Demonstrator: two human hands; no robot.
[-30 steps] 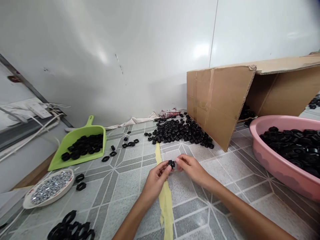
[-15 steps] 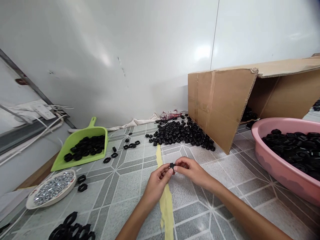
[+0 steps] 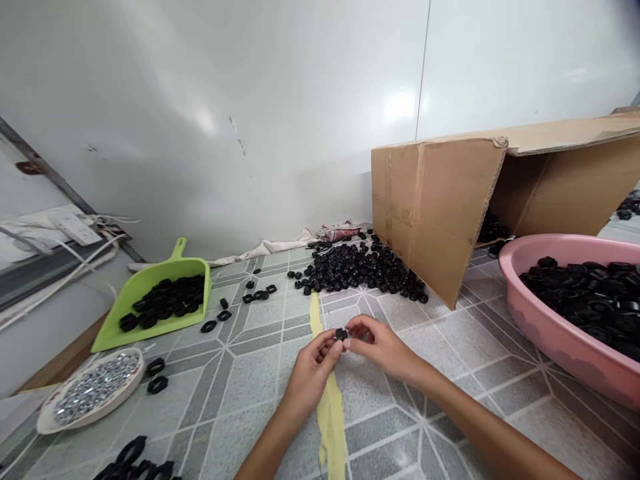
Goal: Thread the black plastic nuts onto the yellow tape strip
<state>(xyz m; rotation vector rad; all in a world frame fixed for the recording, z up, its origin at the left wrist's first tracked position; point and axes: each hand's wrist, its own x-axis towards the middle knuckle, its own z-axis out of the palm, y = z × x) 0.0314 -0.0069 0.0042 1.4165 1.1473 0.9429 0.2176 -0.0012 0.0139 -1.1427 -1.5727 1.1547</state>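
Note:
My left hand (image 3: 311,371) and my right hand (image 3: 383,345) meet above the tiled surface, fingertips pinched together on one small black plastic part (image 3: 341,333). Both hands hover over a strip of yellow tape (image 3: 327,393) stuck to the tiles. A heap of similar black parts (image 3: 357,267) lies just beyond the hands, spilling from the mouth of an overturned cardboard box (image 3: 435,207).
A pink basin (image 3: 560,333) full of black rings sits at the right. A green dustpan (image 3: 155,300) holding black parts lies at the left, with a white dish of shiny metal nuts (image 3: 87,390) nearer me. More black rings (image 3: 135,460) lie at the bottom left. White walls stand behind.
The hands stay pinched on the small black part, fingers shifting slightly around it. The view has drifted a little.

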